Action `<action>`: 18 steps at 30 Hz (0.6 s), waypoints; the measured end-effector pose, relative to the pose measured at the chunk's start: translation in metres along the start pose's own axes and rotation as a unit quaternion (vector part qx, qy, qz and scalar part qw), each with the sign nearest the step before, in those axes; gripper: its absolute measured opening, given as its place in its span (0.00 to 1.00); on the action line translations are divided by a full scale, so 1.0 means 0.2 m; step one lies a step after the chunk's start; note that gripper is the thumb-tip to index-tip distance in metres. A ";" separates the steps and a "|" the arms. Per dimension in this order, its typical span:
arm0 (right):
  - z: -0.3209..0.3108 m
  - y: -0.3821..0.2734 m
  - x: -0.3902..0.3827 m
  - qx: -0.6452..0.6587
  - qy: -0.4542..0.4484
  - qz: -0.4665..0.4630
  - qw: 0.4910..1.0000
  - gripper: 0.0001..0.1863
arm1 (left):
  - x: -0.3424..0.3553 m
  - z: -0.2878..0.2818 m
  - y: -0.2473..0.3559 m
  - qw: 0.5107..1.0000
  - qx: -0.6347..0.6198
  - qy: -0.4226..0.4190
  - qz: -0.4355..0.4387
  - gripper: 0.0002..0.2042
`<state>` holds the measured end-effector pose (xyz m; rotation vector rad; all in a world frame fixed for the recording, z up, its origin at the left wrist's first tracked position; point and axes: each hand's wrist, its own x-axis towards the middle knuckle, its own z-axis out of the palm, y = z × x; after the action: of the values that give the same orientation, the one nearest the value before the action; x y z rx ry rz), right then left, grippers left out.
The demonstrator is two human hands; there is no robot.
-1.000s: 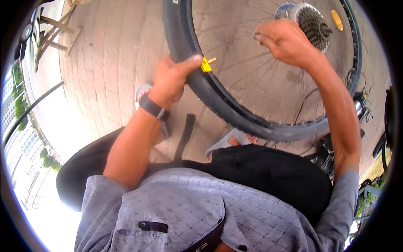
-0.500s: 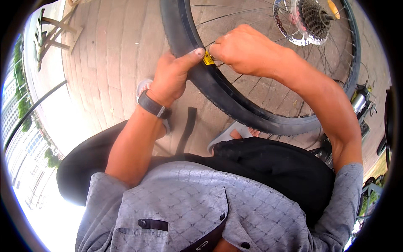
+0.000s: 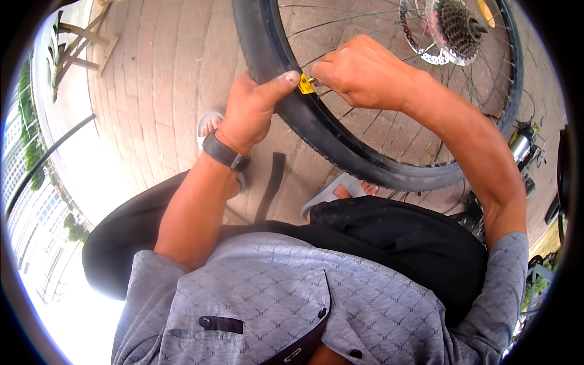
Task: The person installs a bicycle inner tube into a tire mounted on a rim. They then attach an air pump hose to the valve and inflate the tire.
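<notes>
A bicycle wheel (image 3: 260, 42) with a black knobby tyre stands in front of me, its rim and spokes to the right of my left hand. My left hand (image 3: 249, 112) is closed round the tyre, thumb pressed on its inner edge beside a yellow label (image 3: 306, 84). Just right of that label, a short metal valve stem (image 3: 313, 81) sticks inward from the rim. My right hand (image 3: 362, 73) is closed in a pinch at the stem's inner end; its fingertips are mostly hidden. Toward the hub sit a sprocket cassette (image 3: 459, 27) and a brake disc (image 3: 433, 59).
A flat black strip (image 3: 272, 185) lies on the paving between my sandalled feet. Bicycle parts (image 3: 522, 149) rest on the ground at the right. A wooden folding stool (image 3: 88, 45) stands at the far left.
My right hand has shifted slightly right and turned a little, so more of the valve stem shows. The tyre section with the yellow label has moved slightly right. My left hand keeps its hold.
</notes>
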<state>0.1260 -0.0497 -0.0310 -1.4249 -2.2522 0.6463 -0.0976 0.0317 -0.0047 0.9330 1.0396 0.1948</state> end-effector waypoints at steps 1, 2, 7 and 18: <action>0.00 -0.01 0.00 -0.006 0.006 0.007 1.000 0.06 | 0.00 0.00 0.01 1.000 -0.002 -0.005 -0.002 0.18; 0.00 -0.01 0.00 -0.005 0.007 0.002 1.000 0.05 | 0.01 0.00 0.01 1.000 0.000 -0.002 -0.003 0.18; -0.01 0.05 0.00 0.018 -0.007 -0.025 1.000 0.04 | 0.01 0.00 0.00 1.000 0.004 0.004 0.007 0.18; -0.04 0.05 0.02 0.034 0.010 -0.003 0.999 0.02 | 0.02 -0.02 0.03 1.000 -0.014 -0.005 0.000 0.20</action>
<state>0.1351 -0.0407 -0.0304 -1.3849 -2.1983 0.6957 -0.0963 0.0395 -0.0043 0.9078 1.0249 0.2048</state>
